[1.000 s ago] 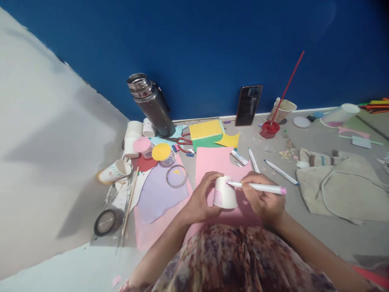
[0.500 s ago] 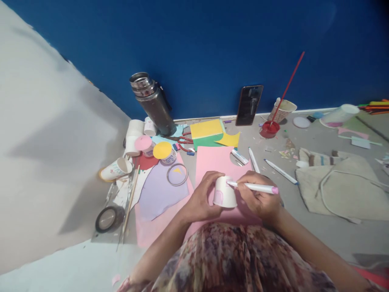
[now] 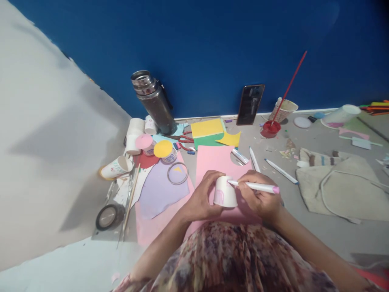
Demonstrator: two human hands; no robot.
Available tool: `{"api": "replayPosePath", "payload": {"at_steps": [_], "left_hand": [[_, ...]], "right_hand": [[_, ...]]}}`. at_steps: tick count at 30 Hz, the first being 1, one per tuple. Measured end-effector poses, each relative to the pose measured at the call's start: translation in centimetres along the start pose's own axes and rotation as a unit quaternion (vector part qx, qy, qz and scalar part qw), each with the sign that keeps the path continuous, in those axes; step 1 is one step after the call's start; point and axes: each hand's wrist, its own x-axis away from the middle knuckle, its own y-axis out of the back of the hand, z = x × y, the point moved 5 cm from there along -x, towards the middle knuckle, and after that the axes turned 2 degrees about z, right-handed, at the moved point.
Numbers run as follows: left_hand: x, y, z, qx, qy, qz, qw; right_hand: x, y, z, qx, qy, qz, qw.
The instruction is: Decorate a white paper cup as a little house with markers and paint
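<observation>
My left hand (image 3: 205, 198) is closed around the side of a white paper cup (image 3: 227, 194), which is upside down with its rim toward me. Pink drawn marks show on the cup's lower left wall and near its upper right. In my right hand (image 3: 261, 196) is a white marker (image 3: 257, 186) with a pink end, gripped like a pen. Its tip touches the cup's wall near the top. Beneath both hands lies a pink paper sheet (image 3: 209, 162) with a round cutout at its upper right edge.
Capped markers (image 3: 281, 171) lie right of the sheet, near a beige cloth bag (image 3: 343, 186). At the back stand a steel flask (image 3: 154, 103), a phone (image 3: 251, 105) and a red pot (image 3: 270, 129) holding a long stick. Decorated cups (image 3: 117, 167), purple paper (image 3: 161, 194) and a tape roll (image 3: 107, 217) are left.
The marker tip has shifted very slightly on the cup's wall. The cup and my left hand stay in place, and the whole view has moved a little.
</observation>
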Motion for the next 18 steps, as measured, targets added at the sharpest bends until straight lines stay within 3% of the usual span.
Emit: {"api": "replayPosePath", "payload": {"at_steps": [13,18], "left_hand": [[0.0,-0.1,0.3,0.045,0.014,0.002,0.999],[0.0,-0.4,0.7,0.156,0.040,-0.007,0.987]], "right_hand": [[0.2,0.1,0.0,-0.022,0.000,0.022,0.999],[1.5,0.9,-1.3,-0.066,-0.042,-0.066,0.995]]}}
